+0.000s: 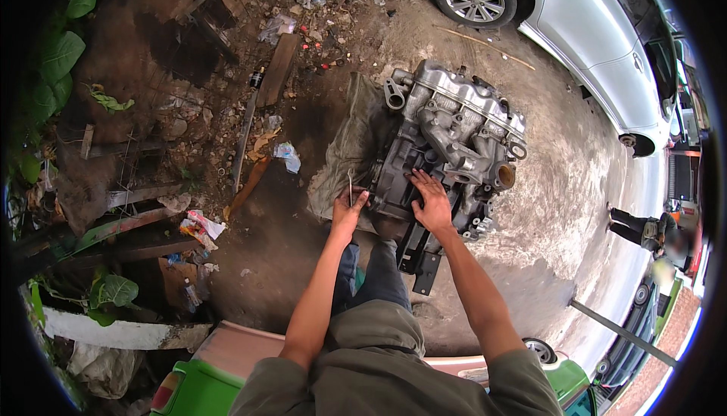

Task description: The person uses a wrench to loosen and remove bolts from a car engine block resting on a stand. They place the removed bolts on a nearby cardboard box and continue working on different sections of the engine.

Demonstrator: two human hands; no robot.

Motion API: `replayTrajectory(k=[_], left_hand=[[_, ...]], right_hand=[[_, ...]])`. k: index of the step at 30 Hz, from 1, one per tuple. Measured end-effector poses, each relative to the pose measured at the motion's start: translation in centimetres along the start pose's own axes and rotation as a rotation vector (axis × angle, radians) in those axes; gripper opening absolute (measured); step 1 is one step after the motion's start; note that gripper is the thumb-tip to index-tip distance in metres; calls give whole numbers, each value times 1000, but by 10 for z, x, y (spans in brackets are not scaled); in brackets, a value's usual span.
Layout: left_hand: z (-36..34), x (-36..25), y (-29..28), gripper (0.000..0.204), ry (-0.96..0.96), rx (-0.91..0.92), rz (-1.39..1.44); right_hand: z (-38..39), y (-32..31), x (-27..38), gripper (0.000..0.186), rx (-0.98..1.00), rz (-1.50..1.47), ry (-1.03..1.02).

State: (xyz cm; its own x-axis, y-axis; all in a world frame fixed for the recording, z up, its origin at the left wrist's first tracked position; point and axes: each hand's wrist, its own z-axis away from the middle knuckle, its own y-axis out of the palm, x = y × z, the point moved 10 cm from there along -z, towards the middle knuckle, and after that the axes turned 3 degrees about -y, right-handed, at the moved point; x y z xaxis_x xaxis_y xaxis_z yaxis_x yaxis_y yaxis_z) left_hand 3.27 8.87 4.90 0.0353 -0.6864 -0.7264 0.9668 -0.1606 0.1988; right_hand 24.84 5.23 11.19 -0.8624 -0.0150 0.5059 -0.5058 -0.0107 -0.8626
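A car engine (454,124) of grey metal sits on the ground in front of me. Its valve cover is at the far side, and its dark lower parts face me. At the engine's left near corner, my left hand (347,208) is closed round a slim metal tool (351,186), whose thin shank sticks up past the fingers; its exact kind is too small to tell. My right hand (432,202) lies with fingers spread on the engine's dark near side. A crumpled grey-green cloth (352,140) is spread under and left of the engine.
Scrap wood (279,70), plastic litter (288,156) and rubble cover the ground to the left. A silver car (583,37) stands at the far right, a green vehicle (178,389) behind me. A metal pole (621,331) and another person (644,228) are off to the right.
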Motion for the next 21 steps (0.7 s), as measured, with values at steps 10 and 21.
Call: replayTrajectory(k=[10,21], left_hand=[[53,4,-2,21,25,-78,100],[143,10,98,23,293,-252,233]], right_hand=[[4,11,-9,62,65,19,7],[91,-109,-17,47,-56,-367,-206]])
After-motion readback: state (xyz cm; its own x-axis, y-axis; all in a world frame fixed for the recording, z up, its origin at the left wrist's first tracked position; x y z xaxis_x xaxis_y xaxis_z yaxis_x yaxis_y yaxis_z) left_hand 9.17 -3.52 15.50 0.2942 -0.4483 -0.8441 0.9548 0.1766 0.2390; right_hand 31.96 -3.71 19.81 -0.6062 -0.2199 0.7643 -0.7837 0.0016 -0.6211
